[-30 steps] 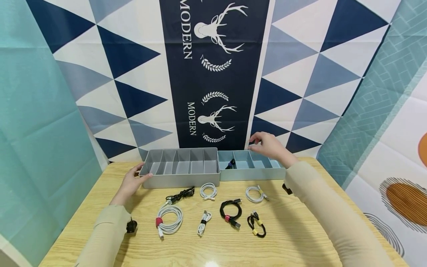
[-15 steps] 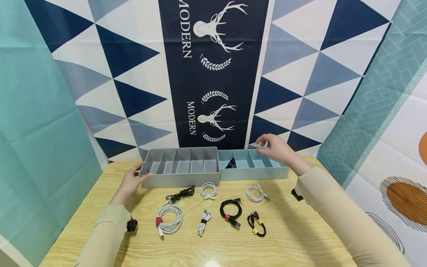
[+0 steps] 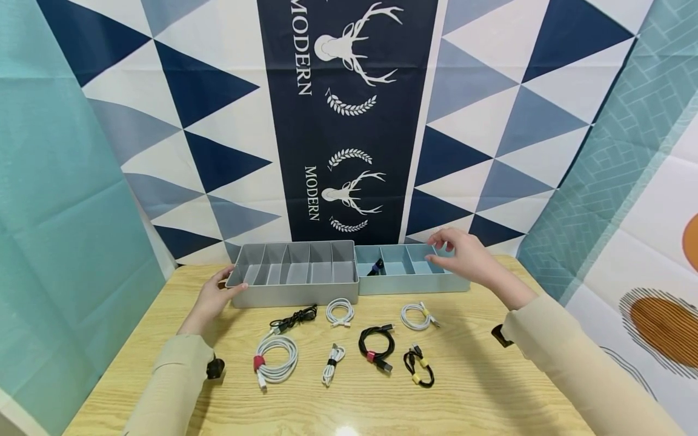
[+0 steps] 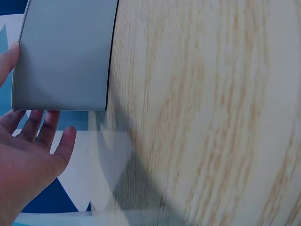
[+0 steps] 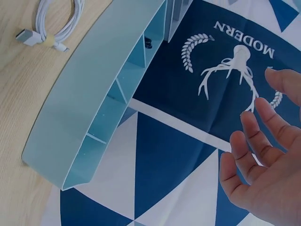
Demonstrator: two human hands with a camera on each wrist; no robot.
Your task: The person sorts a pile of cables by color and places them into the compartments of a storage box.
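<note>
My left hand rests at the left end of a long grey divided box. In the left wrist view, the thumb touches the rim of the grey box, and the loosely spread fingers lie at its end wall. My right hand hovers over the right end of a light blue divided box, holding nothing. Its fingers are relaxed and apart in the right wrist view, away from the blue box. A small black bundled cable sits in the blue box's leftmost compartment.
On the wooden table, in front of the boxes, lie several coiled cables. They include a white cable with a yellow tie, a black cable with a red tie and a large white cable with a red tie. A patterned cloth hangs behind.
My right hand has moved to the right and a little lower, from above the blue box's middle to its right end. The left hand and the cables have stayed put.
</note>
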